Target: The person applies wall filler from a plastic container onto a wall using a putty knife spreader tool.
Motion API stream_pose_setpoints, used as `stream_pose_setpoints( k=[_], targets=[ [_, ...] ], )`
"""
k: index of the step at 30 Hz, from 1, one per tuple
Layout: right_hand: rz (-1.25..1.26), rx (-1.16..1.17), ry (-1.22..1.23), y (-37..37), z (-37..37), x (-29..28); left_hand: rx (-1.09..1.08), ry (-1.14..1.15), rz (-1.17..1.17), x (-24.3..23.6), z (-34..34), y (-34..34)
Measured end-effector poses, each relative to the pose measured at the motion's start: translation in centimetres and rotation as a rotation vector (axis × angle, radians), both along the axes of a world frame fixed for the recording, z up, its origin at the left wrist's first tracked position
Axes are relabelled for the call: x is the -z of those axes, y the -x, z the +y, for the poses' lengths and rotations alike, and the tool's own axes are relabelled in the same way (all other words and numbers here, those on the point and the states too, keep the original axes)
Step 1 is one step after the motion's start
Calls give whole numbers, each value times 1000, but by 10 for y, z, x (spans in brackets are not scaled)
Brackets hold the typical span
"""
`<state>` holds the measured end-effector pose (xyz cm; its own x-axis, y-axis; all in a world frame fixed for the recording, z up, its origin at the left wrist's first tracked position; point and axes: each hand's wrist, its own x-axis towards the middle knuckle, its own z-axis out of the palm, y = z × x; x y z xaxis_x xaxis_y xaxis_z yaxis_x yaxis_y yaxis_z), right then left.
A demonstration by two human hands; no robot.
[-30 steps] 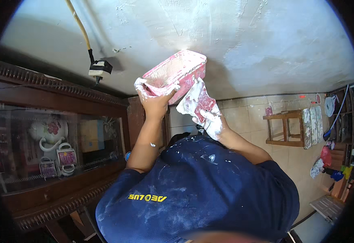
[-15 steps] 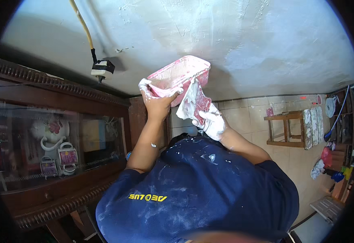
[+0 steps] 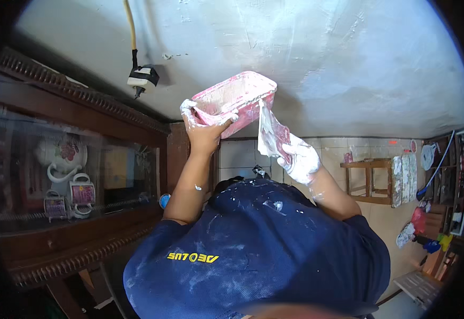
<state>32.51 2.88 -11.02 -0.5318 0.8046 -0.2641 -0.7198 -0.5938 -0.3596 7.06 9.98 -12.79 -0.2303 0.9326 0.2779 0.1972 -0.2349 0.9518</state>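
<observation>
My left hand (image 3: pixel 205 133) is closed round the near end of a pink rectangular plastic tub (image 3: pixel 245 103), which is tilted and smeared inside and out with pale paste. My right hand (image 3: pixel 302 162), coated white up to the wrist, grips a pinkish-red flat scraper (image 3: pixel 273 135) heaped with white paste on its blade. The scraper's upper tip is beside the tub's right rim; I cannot tell whether they touch. A pale, streaked wall (image 3: pixel 348 64) rises behind both.
A dark wooden glass cabinet (image 3: pixel 78 117) holds mugs (image 3: pixel 82 194) at left. A taped socket box (image 3: pixel 142 80) hangs on a yellow cable. A paint-spattered wooden stool (image 3: pixel 370 181) stands on the tiled floor at right, with shelves and assorted items (image 3: pixel 418 220) beyond.
My right hand has moved rightward with the scraper, whose blade now stands steeper. My left hand has shifted only slightly with the tub, and the room has shifted a little in the view.
</observation>
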Motion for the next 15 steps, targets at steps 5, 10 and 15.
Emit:
stream_pose_setpoints(
  k=[5,10,15],
  targets=[
    [-62,47,-146,5,1,-12,16,-55,-34,-3,-11,8],
    [-401,318,-432,6,39,-43,100,-38,-144,8,-20,22],
    [-965,488,-877,25,51,-18,177,-125,-9,9,-30,35]
  ],
)
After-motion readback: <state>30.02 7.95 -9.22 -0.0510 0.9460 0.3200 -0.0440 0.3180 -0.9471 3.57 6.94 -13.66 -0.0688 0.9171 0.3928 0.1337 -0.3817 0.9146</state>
